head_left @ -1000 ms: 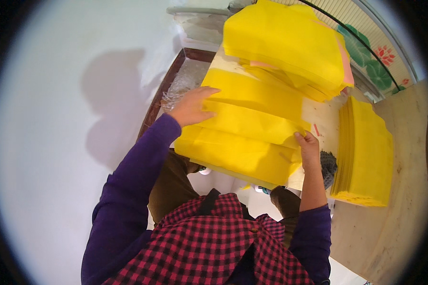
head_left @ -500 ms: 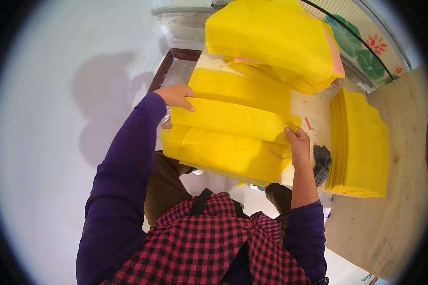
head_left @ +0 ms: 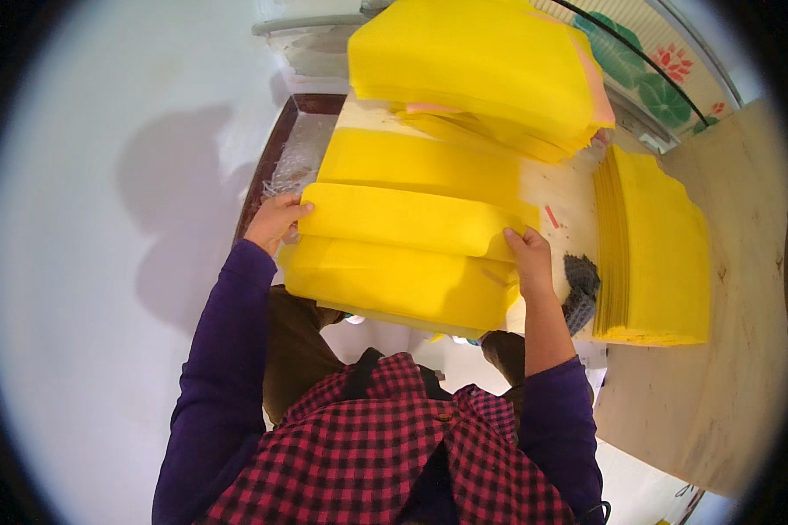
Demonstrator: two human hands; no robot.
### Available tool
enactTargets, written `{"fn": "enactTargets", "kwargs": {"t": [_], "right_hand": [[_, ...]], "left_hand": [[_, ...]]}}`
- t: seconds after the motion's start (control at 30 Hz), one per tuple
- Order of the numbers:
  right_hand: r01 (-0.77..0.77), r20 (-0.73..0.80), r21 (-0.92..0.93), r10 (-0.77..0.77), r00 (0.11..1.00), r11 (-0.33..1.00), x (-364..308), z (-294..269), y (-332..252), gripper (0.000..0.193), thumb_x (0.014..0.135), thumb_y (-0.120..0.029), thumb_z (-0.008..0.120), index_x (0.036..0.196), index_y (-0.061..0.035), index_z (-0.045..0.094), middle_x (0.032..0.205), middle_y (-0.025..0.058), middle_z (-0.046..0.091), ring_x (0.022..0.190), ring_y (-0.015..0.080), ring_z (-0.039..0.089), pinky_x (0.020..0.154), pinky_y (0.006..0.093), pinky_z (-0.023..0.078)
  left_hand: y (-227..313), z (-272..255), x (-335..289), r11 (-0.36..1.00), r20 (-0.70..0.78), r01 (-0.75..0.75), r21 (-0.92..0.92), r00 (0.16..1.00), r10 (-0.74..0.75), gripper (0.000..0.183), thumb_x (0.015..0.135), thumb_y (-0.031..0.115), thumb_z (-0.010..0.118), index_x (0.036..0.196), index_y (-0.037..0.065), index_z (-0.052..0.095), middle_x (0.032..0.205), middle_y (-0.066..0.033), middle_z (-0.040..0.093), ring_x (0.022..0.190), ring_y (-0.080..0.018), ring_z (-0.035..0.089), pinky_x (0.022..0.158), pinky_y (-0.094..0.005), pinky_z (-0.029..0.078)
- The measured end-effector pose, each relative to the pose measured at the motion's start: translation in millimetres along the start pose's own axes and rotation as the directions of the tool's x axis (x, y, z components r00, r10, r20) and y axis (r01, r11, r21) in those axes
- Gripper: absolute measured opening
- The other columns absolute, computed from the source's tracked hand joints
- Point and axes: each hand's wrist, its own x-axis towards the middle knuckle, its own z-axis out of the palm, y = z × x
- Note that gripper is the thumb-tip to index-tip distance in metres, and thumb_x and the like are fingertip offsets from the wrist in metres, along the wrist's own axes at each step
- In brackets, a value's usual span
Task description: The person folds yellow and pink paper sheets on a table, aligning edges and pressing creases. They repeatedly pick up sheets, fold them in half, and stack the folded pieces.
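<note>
A yellow fabric sheet (head_left: 407, 220) lies in front of me with a folded band running across it. My left hand (head_left: 277, 220) pinches the left end of this band between thumb and fingers. At the band's right end, my right hand (head_left: 529, 256) grips the edge the same way. Beneath and nearer to me, more yellow fabric (head_left: 394, 278) hangs over the table's front edge. Another flat yellow part (head_left: 420, 164) stretches behind the band. The fingertips under the cloth are hidden.
A large yellow fabric pile (head_left: 473, 70) with pink layers stands at the back. To the right is a stack of folded yellow fabric (head_left: 652, 254), beside a dark grey crumpled cloth (head_left: 580, 289). A small red strip (head_left: 552, 217) lies on the wooden table (head_left: 559, 188). A white wall (head_left: 87, 262) rises on the left.
My left hand has shifted from the top of the band down to its left end. The band now lies straighter. The whole view has moved slightly.
</note>
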Motion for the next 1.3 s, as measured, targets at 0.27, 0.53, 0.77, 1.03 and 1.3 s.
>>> {"fn": "enactTargets", "kwargs": {"t": [0.27,0.53,0.77,1.03,1.3], "right_hand": [[0.091,-0.045,0.026,-0.090,0.995,0.995,-10,9,-22,0.017,0.089,-0.011,0.063,0.100,0.0020,0.065,0.085,0.0020,0.066,0.072,0.0083,0.059,0.066,0.0237,0.047],[0.125,-0.039,-0.010,-0.125,0.991,0.992,-36,7,-54,0.019,0.092,-0.011,0.062,0.106,0.0018,0.064,0.094,0.0032,0.067,0.082,0.0098,0.061,0.073,0.0253,0.048],[-0.011,0.043,-0.033,0.012,0.999,0.999,-65,-4,-6,0.019,0.093,-0.012,0.060,0.105,0.0021,0.064,0.092,0.0031,0.067,0.081,0.0090,0.060,0.074,0.0238,0.047],[0.030,-0.015,-0.219,-0.034,0.999,0.975,-59,-6,22,0.019,0.089,-0.012,0.063,0.094,0.0060,0.065,0.076,0.0006,0.062,0.066,0.0071,0.053,0.060,0.0235,0.043],[0.062,-0.047,-0.430,-0.091,0.995,0.901,-63,-7,18,0.018,0.085,-0.013,0.065,0.086,0.0048,0.063,0.065,0.0002,0.055,0.060,0.0086,0.047,0.055,0.0263,0.040]], "left_hand": [[23,-1,-5,0.955,-0.027,-0.285,-0.082,0.958,0.284,0.016,0.090,0.008,0.059,0.102,-0.002,0.064,0.092,-0.0032,0.066,0.084,-0.0108,0.061,0.077,-0.0243,0.047],[52,-6,-35,0.882,-0.022,-0.407,-0.238,0.910,0.414,0.015,0.092,0.008,0.057,0.103,0.000,0.062,0.095,-0.0019,0.065,0.084,-0.0095,0.060,0.079,-0.0235,0.046],[4,-9,-51,0.949,0.033,-0.310,-0.061,0.949,0.312,0.014,0.092,0.008,0.055,0.101,0.000,0.063,0.090,-0.0002,0.065,0.082,-0.0081,0.059,0.075,-0.0227,0.045],[-42,1,-38,0.967,-0.047,-0.250,-0.038,0.967,0.248,0.012,0.091,0.009,0.058,0.097,0.000,0.063,0.086,-0.0015,0.064,0.077,-0.0093,0.059,0.072,-0.0234,0.046],[-51,0,-33,0.962,-0.088,-0.270,0.031,0.958,0.272,0.013,0.092,0.011,0.058,0.094,-0.001,0.063,0.084,0.0011,0.062,0.076,-0.0068,0.055,0.071,-0.0226,0.044]]}}
